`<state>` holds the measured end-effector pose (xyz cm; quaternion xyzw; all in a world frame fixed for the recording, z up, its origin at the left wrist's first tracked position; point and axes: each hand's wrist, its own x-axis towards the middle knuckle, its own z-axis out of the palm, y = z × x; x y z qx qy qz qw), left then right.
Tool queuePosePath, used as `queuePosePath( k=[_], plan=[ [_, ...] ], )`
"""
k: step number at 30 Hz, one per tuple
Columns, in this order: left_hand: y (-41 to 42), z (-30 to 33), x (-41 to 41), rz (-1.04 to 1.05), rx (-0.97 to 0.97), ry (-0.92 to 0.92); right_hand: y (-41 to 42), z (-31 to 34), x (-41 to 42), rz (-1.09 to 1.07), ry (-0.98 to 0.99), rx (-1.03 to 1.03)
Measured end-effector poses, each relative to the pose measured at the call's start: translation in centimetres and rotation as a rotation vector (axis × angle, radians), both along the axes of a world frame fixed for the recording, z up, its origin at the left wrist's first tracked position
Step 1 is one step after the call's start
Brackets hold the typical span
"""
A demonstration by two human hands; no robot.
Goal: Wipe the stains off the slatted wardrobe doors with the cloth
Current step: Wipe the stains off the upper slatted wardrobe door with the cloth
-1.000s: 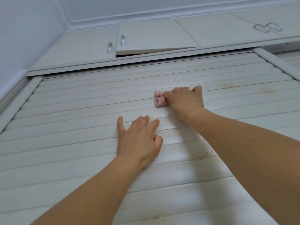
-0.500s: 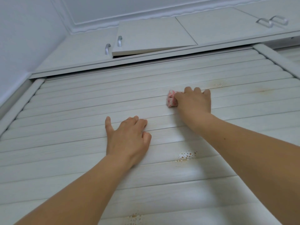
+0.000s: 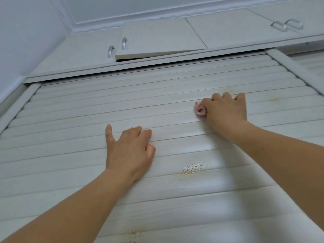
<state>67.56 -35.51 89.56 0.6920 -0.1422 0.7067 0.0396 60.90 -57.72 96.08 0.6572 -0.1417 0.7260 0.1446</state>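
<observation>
A white slatted wardrobe door (image 3: 73, 120) fills the view. My right hand (image 3: 226, 109) grips a small pink cloth (image 3: 199, 108) and presses it on a slat in the upper right part of the door; only the cloth's left end shows. My left hand (image 3: 128, 149) rests on the slats lower and to the left, fingers bent against the surface, holding nothing. A patch of brown speckled stain (image 3: 193, 167) lies between my forearms. Another speckled stain (image 3: 134, 235) sits at the bottom edge, and a faint brown mark (image 3: 274, 99) lies right of my right hand.
Above the door are white upper cabinets with metal handles (image 3: 124, 43); one cabinet door (image 3: 157, 39) hangs ajar. More handles (image 3: 287, 25) show at top right. A wall (image 3: 21, 41) closes the left side, and a second slatted door (image 3: 313, 65) starts at the right.
My right hand has slid the cloth to the right along the slat. My left hand has moved slightly left and down on the slats, and the view has tilted.
</observation>
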Motion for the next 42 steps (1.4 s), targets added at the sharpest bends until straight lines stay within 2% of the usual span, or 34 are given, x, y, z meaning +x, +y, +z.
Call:
queuePosePath(
  k=[4,7,9,12,17,24,28,31,37,42],
  plan=[
    [-1.0,0.6,-1.0,-0.029,-0.056,0.054,-3.4,-0.5,-1.6,-0.06,-0.006,0.166],
    [-2.4,1.3,-2.0,-0.066,-0.038,0.031,-2.4,-0.4,-2.1,-0.041,0.015,0.237],
    [-4.1,1.6,-2.6,-0.091,0.008,0.019,-0.7,-0.6,-1.5,0.03,0.035,0.158],
    [-6.9,1.6,-3.4,-0.113,0.055,0.023,0.4,-1.1,0.4,0.114,0.092,-0.07],
    [-10.4,1.5,-4.0,-0.124,0.097,0.039,-2.6,-0.3,-0.5,0.1,0.134,-0.142],
    [-13.1,2.2,-3.4,-0.137,0.135,0.103,-9.8,1.4,-2.9,-0.013,0.118,0.122],
    [-13.2,2.1,-3.1,-0.118,0.11,0.048,-10.9,1.5,-3.1,-0.033,0.067,0.26],
    [-13.4,2.1,-3.2,-0.105,0.086,0.018,-8.9,1.9,-2.2,-0.015,0.028,0.203],
    [-13.5,2.1,-3.3,-0.076,0.076,0.002,-3.7,2.4,-0.5,0.094,0.085,-0.07],
    [-13.3,2.0,-3.6,-0.059,0.094,0.001,-5.9,3.4,-1.3,0.056,0.054,-0.026]
  ],
)
